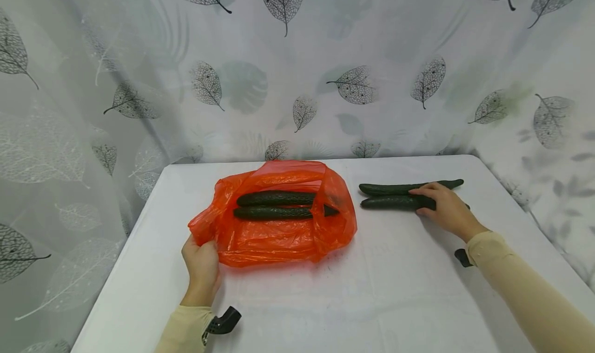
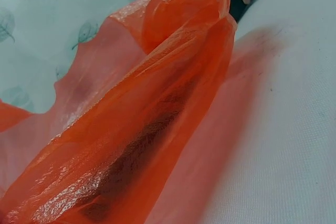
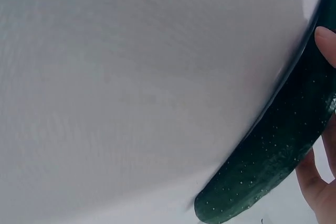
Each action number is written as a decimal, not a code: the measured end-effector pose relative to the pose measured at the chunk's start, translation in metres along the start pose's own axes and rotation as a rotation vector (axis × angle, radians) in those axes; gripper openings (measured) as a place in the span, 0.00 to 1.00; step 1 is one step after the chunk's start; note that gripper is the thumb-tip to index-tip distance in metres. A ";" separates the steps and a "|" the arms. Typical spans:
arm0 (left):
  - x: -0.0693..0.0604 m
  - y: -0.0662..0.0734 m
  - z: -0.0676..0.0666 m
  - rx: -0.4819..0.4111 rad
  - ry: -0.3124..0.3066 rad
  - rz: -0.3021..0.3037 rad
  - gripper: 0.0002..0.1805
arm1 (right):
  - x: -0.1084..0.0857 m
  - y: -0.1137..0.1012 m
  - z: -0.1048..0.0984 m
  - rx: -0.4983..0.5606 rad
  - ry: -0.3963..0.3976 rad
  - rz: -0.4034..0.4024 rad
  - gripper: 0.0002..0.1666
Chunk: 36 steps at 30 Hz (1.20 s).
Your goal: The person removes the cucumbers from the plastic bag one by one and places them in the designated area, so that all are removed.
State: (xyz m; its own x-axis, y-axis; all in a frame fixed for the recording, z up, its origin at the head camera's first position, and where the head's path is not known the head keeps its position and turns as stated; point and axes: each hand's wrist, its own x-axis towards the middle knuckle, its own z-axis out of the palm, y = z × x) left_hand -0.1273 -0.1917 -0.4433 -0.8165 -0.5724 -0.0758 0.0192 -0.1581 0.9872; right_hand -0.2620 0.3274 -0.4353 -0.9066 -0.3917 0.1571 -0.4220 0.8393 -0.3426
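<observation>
A red plastic bag [image 1: 269, 242] lies on the table with its opening facing up, and two dark green cucumbers [image 1: 274, 213] lie side by side inside. My left hand [image 1: 202, 270] grips the bag's gathered left end. To the right of the bag, two more cucumbers lie on the table, one behind the other. Around the nearer cucumber [image 1: 390, 203] my right hand [image 1: 447, 212] has its thumb on one side and fingers on the other, as the right wrist view shows. The farther cucumber [image 1: 386, 189] lies just behind, close to the fingertips.
The white table [image 1: 353, 301] ends at a back edge against a leaf-patterned curtain [image 1: 260, 110]. Black wrist devices are worn at both cuffs, the left one [image 1: 224, 321] close above the tabletop.
</observation>
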 end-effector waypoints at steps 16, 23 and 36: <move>-0.001 0.000 -0.001 -0.020 -0.013 -0.003 0.33 | 0.000 -0.006 -0.017 0.149 -0.007 0.096 0.53; -0.002 0.001 -0.001 -0.014 -0.016 -0.007 0.32 | 0.010 -0.033 -0.024 0.134 0.014 0.101 0.56; -0.003 0.000 -0.002 0.001 -0.012 -0.019 0.31 | 0.025 -0.100 -0.024 0.130 0.041 -0.003 0.59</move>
State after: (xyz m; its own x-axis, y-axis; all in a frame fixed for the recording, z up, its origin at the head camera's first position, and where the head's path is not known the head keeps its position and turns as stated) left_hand -0.1238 -0.1922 -0.4432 -0.8234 -0.5597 -0.0931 0.0032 -0.1686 0.9857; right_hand -0.2426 0.2427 -0.3751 -0.9057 -0.3761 0.1956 -0.4235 0.7813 -0.4585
